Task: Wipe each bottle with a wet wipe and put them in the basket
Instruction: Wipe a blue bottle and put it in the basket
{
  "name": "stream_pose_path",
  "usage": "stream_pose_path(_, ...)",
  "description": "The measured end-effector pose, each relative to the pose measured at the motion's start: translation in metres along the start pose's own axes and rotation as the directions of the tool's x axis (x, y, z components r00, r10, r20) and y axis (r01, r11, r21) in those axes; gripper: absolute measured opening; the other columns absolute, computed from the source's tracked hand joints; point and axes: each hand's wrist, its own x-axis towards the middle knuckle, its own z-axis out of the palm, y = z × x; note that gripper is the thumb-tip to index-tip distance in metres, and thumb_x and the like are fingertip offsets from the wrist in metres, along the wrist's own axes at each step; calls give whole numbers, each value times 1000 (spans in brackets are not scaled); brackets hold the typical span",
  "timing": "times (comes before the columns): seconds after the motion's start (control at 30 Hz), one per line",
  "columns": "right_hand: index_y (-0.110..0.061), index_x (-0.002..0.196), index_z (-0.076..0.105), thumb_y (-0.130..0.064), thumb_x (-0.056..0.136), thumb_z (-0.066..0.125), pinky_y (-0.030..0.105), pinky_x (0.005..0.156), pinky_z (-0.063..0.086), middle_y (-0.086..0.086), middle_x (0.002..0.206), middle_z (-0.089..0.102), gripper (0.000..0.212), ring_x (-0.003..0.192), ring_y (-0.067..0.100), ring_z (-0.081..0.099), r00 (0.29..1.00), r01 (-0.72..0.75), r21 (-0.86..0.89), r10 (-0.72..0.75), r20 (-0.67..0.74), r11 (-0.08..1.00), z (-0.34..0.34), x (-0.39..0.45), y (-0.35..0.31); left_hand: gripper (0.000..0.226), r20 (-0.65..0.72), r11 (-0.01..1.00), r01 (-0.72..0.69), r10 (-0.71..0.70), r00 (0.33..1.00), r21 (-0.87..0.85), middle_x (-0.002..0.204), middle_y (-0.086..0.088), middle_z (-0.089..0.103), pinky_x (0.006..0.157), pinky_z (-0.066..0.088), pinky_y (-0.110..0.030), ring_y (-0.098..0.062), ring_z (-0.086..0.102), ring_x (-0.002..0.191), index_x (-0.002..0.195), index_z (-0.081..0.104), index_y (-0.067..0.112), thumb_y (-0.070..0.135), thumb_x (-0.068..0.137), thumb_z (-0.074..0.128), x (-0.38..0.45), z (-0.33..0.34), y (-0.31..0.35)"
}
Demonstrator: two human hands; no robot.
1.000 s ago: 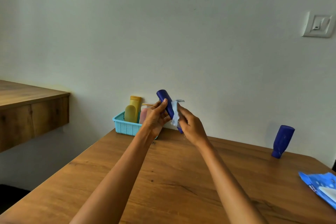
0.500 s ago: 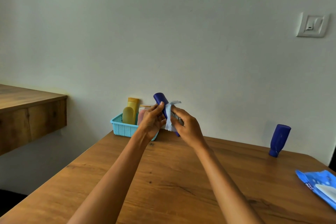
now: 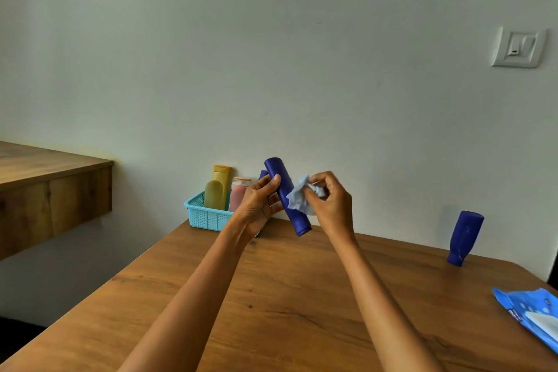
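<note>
Head view. A dark blue bottle (image 3: 287, 195) is held in the air above the far left part of the wooden table (image 3: 287, 296), tilted, with its cap end down and toward the right. The left hand (image 3: 259, 205) is closed around the bottle's middle, thumb laid along its near side. A crumpled pale wet wipe (image 3: 299, 199) is pinched in the right hand (image 3: 330, 205) between thumb and curled fingers; the wipe is seen touching the bottle's right side. Whether it is pressed against the bottle cannot be told.

A light blue basket (image 3: 205, 216) is set at the far left corner of the table, against the wall, partly hidden behind the left hand. Inside it a yellow bottle (image 3: 222, 178), an olive bottle (image 3: 213, 195) and a pink bottle (image 3: 238, 196) are stood upright, close together. A further dark blue top is glimpsed behind the hand; it cannot be identified.

A second dark blue bottle (image 3: 464, 237) is stood cap-down near the far right edge, leaning slightly, well apart from the hands. A blue wipes packet (image 3: 528, 315) is laid at the right edge, cut off by the frame.

A wall switch (image 3: 517, 47) is mounted upper right. A wooden shelf (image 3: 51, 187) is seen at left.
</note>
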Motion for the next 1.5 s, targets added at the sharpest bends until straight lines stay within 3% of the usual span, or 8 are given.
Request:
stream_pose_path(0.3, -13, 87, 64, -7, 83, 65, 15, 59, 45, 3, 94, 59, 7, 77, 11, 57, 980, -62, -131, 35, -197, 989, 1, 2, -8, 45, 146, 981, 69, -96, 985, 183, 101, -5, 69, 76, 55, -32, -19, 67, 91, 118, 57, 12, 30, 79, 71, -4, 18, -11)
stream_pose_path(0.43, -16, 107, 66, -13, 86, 62, 15, 74, 51, -4, 104, 58, 22, 86, 1, 57, 998, -60, 7, 60, -1, 998, 5, 2, -12, 43, 115, 993, 53, -66, 991, 109, 93, -3, 71, 70, 55, -30, -17, 69, 85, 114, 60, 11, 31, 77, 68, -2, 15, -8)
stream_pose_path(0.63, -21, 128, 55, -16, 91, 57, 6, 70, 48, -11, 113, 59, 37, 94, 3, 58, 949, -125, 105, 88, 303, 987, 0, 7, -12, 40, 65, 998, 21, -24, 998, 53, 96, -8, 69, 72, 55, -33, -21, 67, 88, 111, 62, 10, 31, 77, 67, 0, -2, 0)
stream_pose_path(0.83, -15, 101, 71, -37, 82, 67, 30, 71, 53, 1, 92, 61, 28, 87, 16, 61, 992, -110, -14, 111, 64, 994, -7, 8, -5, 61, 172, 987, 74, -98, 980, 140, 100, -8, 69, 75, 56, -32, -20, 68, 90, 116, 58, 10, 41, 67, 80, -5, 5, -3)
stream_pose_path(1.03, -16, 95, 71, -29, 78, 72, 14, 80, 42, -10, 106, 58, 21, 106, 8, 50, 995, -88, 59, 91, -44, 994, -11, 10, -5, 62, 244, 980, 83, -126, 962, 182, 99, -4, 71, 79, 55, -33, -20, 68, 93, 111, 62, 14, 43, 61, 84, -4, 12, -6)
stream_pose_path(1.23, -11, 77, 67, -30, 79, 72, 22, 66, 51, -4, 78, 65, 20, 77, 10, 61, 985, -116, 90, 102, 142, 989, -8, 9, -3, 76, 173, 989, 69, -92, 981, 134, 97, -7, 71, 77, 56, -34, -20, 68, 89, 114, 60, 11, 43, 52, 89, -2, 7, -7)
stream_pose_path(1.37, -15, 82, 68, -44, 80, 67, 14, 60, 45, -8, 78, 67, 29, 72, 1, 59, 984, -175, 49, 172, 53, 983, -11, 8, 0, 83, 187, 978, 86, -121, 975, 188, 96, -4, 70, 78, 55, -34, -20, 67, 90, 113, 60, 13, 49, 45, 90, -3, 11, -7)
stream_pose_path(1.5, -17, 89, 69, -28, 82, 69, 8, 63, 42, -9, 87, 65, 12, 81, 4, 58, 996, -63, 36, 65, -62, 997, -9, 13, -9, 61, 205, 967, 95, -145, 968, 234, 104, -4, 68, 80, 53, -33, -19, 64, 96, 115, 61, 15, 41, 64, 83, -4, 19, -11)
